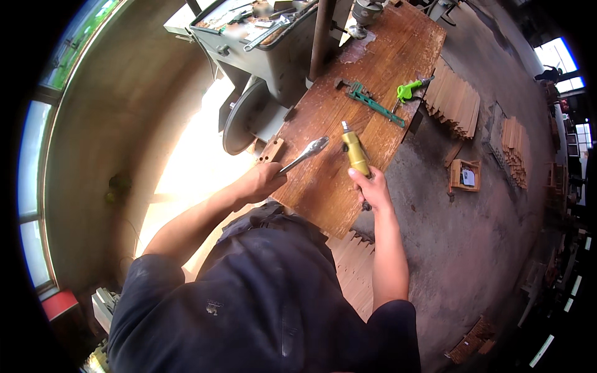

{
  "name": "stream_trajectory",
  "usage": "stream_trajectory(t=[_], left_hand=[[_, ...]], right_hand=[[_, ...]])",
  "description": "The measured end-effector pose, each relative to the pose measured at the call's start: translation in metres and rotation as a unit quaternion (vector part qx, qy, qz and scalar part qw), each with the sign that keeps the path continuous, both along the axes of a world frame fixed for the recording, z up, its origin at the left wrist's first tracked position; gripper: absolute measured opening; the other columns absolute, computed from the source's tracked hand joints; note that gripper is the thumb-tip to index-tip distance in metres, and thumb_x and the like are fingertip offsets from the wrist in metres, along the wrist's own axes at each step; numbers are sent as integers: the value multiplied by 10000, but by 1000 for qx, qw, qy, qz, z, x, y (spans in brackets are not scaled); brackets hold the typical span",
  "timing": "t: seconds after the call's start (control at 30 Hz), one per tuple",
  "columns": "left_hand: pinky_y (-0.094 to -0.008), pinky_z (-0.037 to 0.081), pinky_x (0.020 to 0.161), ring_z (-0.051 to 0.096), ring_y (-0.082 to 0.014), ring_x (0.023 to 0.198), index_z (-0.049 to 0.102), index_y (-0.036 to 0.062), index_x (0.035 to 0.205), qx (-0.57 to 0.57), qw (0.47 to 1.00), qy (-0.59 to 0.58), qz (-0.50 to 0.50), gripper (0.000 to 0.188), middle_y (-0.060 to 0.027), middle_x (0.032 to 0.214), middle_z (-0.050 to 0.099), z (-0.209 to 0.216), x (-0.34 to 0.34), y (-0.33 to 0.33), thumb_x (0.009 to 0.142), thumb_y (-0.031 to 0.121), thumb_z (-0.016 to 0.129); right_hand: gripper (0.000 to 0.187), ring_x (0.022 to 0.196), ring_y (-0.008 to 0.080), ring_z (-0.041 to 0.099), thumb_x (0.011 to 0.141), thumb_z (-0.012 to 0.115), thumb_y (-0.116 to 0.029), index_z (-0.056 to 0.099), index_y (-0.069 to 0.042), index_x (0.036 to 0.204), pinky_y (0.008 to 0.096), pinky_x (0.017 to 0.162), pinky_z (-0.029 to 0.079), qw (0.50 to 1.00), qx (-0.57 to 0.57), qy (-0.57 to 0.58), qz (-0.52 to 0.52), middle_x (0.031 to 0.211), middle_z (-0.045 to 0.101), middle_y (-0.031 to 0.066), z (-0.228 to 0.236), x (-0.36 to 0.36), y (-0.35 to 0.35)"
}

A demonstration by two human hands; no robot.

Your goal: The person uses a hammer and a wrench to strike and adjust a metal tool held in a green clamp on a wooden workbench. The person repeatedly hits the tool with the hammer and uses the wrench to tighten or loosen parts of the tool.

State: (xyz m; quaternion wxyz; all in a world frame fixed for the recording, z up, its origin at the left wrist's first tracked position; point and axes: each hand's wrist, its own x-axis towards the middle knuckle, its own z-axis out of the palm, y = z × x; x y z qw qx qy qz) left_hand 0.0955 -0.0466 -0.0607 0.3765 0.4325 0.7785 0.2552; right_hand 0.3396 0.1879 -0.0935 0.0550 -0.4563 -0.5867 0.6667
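Observation:
My left hand [266, 181] is closed around the handle of a shiny metal wrench [305, 154], whose broad end points up and right over the wooden bench [323, 196]. Close to that hand, a small wooden block with holes [272, 151] lies at the bench's left edge. In my right hand [373, 188] is a gold-coloured handheld air tool [354, 152], its silver tip pointing away from me above the bench. Beyond it lie a green pipe wrench [373, 104] and a bright green air blow gun [410, 89].
A grey machine [267, 65] with a round disc [245, 118] stands left of the bench, tools heaped on its top. A metal cup-shaped fitting [364, 15] is at the bench's far end. On the floor at right are stacked wood strips [457, 99] and a wooden crate [465, 175].

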Motion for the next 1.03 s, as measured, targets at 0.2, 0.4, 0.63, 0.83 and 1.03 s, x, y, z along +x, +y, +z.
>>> stream_trajectory(t=[0.2, 0.4, 0.63, 0.83, 1.03], left_hand=[[-532, 515, 776, 658, -454, 849, 597, 2, 1019, 50, 984, 162, 56, 186, -257, 882, 664, -30, 13, 31, 933, 167, 593], [-536, 518, 878, 635, -465, 1050, 583, 20, 1190, -65, 987, 142, 47, 343, -276, 1051, 671, -46, 27, 78, 903, 193, 651], [-503, 439, 1105, 538, -425, 1263, 474, 38, 1445, 134, 953, 251, -103, 744, -221, 1372, 556, 13, 15, 68, 817, 281, 790], [-465, 483, 1016, 627, -372, 1121, 546, 68, 1286, 255, 780, 286, -495, 646, -170, 1169, 647, 81, 29, 89, 773, 348, 822], [-462, 550, 751, 698, -387, 867, 608, 87, 1114, 127, 815, -2, -565, 433, -185, 895, 707, 83, 28, 49, 775, 241, 829]], right_hand=[[406, 441, 73, 486, 906, 802, -376, 629, -17, 983, 247, 395, 393, 990, 57, 14, -131, 691, 568, 14, 26, 39, 10], [459, 446, 89, 493, 862, 841, -404, 657, -4, 994, 274, 418, 405, 982, 121, -3, -147, 705, 602, 25, 41, 46, -20], [521, 774, 288, 694, 781, 853, -479, 696, -28, 990, 410, 745, 539, 949, 268, -147, -75, 802, 709, 141, 57, 57, -76], [582, 763, 245, 686, 729, 901, -450, 718, -24, 1082, 382, 746, 534, 937, 278, -195, 76, 824, 697, 169, 122, 20, -129], [724, 686, 248, 727, 922, 690, -629, 654, -3, 1284, 309, 571, 607, 953, -113, 186, -210, 1028, 763, 184, 161, 73, -208]])
